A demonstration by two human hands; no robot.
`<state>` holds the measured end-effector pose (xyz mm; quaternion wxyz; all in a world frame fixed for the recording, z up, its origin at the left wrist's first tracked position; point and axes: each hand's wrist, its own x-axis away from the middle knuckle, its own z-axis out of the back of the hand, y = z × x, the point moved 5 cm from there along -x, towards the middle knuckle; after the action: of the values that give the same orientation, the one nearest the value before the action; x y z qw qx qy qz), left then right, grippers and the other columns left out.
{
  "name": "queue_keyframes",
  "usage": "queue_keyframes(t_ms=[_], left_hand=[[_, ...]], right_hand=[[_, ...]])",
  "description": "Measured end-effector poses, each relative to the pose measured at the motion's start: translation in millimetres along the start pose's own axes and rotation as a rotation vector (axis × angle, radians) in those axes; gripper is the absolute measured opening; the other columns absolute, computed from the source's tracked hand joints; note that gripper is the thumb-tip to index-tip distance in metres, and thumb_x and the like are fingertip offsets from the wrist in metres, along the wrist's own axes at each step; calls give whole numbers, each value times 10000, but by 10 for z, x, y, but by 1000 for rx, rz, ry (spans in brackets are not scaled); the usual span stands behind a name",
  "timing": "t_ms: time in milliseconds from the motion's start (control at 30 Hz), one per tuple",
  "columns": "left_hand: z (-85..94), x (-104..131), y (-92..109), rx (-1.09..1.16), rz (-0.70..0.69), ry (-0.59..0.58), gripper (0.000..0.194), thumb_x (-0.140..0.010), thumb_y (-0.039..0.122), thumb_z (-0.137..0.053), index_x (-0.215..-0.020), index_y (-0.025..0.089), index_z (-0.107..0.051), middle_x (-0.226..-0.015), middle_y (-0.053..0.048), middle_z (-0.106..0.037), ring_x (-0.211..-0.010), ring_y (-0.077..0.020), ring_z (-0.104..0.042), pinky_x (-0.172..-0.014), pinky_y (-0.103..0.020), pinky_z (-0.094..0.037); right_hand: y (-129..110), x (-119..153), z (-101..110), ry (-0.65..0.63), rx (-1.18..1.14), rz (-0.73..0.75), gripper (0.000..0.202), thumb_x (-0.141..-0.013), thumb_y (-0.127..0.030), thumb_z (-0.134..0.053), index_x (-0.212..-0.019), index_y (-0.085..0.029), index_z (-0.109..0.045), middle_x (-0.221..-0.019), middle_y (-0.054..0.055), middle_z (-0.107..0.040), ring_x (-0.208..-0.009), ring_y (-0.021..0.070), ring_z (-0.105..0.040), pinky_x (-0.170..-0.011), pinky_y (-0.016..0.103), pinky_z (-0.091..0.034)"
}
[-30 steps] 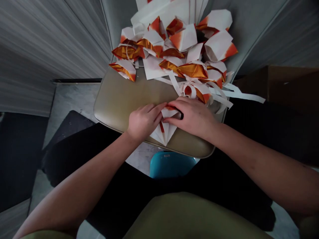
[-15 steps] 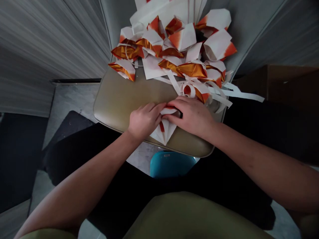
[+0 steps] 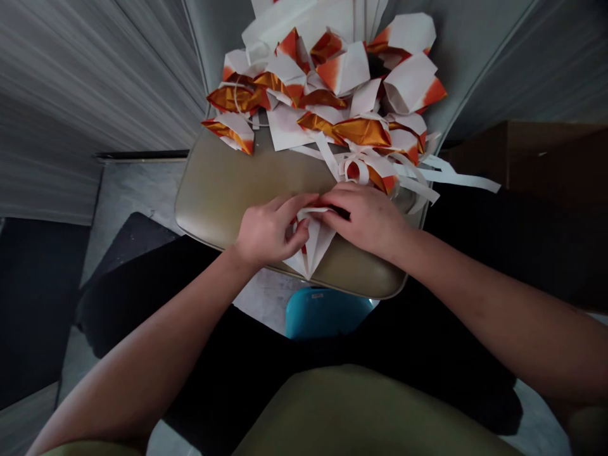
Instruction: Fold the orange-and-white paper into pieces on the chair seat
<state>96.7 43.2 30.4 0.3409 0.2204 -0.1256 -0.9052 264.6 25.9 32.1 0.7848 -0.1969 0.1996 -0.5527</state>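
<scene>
A sheet of white folded paper (image 3: 319,244) with red-orange patches lies on the front of the chair seat (image 3: 223,190), its pointed end toward me. My left hand (image 3: 273,231) grips its left side, with the thumb bent over the front and the fingers at the top edge. On the right side, my right hand (image 3: 365,215) pinches the upper edge between thumb and fingers. Part of the paper is hidden behind my fingers. Just beyond my right hand lie loose white paper strips (image 3: 327,155), some of them curled.
Several folded paper pieces (image 3: 365,132) in white, orange and gold are heaped on the seat's back half. Larger white sheets (image 3: 304,25) lean at the backrest. A blue object (image 3: 327,313) stands below the seat edge. At right is a cardboard box (image 3: 479,152).
My left thumb has come down over the front of the paper, and my left hand has shifted slightly left. The paper's upper flap sits narrower between my hands. My right hand is nearly unmoved.
</scene>
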Motion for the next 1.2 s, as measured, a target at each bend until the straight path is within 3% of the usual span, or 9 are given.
queue_keyframes(t_ms=[67,167,333,600,933,1067,1200], left_hand=[[13,2,10,55,-21,10,417,-1016,384,-432,-1267,173,-690,-1083,-83,-775,-876,-187,-727,-663,-275,-519],[2,-6,1,74,10,44,439,-1077,428,-385,-1189,189,-735,-963,-70,-764,-842,-169,-711,-655,-260,-495],[-36,-10,9,20,18,108,338,-1048,438,-532,-1140,212,-768,-775,-23,-698,-689,-121,-638,-574,-243,-410],[-69,44,-8,-33,-1,158,265,-1031,395,-584,-1114,218,-763,-765,-9,-688,-671,-117,-625,-592,-246,-415],[-66,37,-22,-107,29,224,238,-1018,361,-597,-938,196,-749,-802,-18,-658,-682,-122,-592,-589,-249,-408],[-90,17,-53,-104,22,206,233,-1001,369,-619,-891,204,-742,-909,-40,-664,-791,-164,-594,-691,-293,-438],[-139,-14,-81,-114,-2,97,226,-995,366,-626,-876,203,-727,-962,-56,-675,-880,-206,-592,-776,-354,-424]], right_hand=[[1,-4,-6,-9,15,3,220,-988,-279,-584,-1088,-197,-762,-1034,77,-735,-1002,237,-662,-871,355,-473],[-4,-7,-15,-22,40,12,220,-986,-273,-582,-1086,-199,-763,-1030,76,-731,-988,236,-662,-866,354,-469],[4,-4,-19,-20,57,24,212,-983,-281,-602,-1085,-187,-762,-1021,81,-731,-977,242,-666,-867,363,-471],[1,10,43,-30,-39,77,282,-944,-361,-688,-1176,-209,-741,-1096,70,-725,-1010,237,-670,-891,361,-488],[-29,20,22,88,174,191,276,-1033,-314,-535,-1083,-218,-789,-1069,84,-700,-947,233,-608,-874,390,-455],[-46,15,49,74,194,180,244,-1008,-246,-535,-1030,-200,-774,-1007,82,-669,-915,231,-585,-839,384,-450],[-43,11,39,19,152,185,201,-980,-189,-529,-986,-189,-729,-957,62,-642,-891,217,-580,-823,363,-439]])
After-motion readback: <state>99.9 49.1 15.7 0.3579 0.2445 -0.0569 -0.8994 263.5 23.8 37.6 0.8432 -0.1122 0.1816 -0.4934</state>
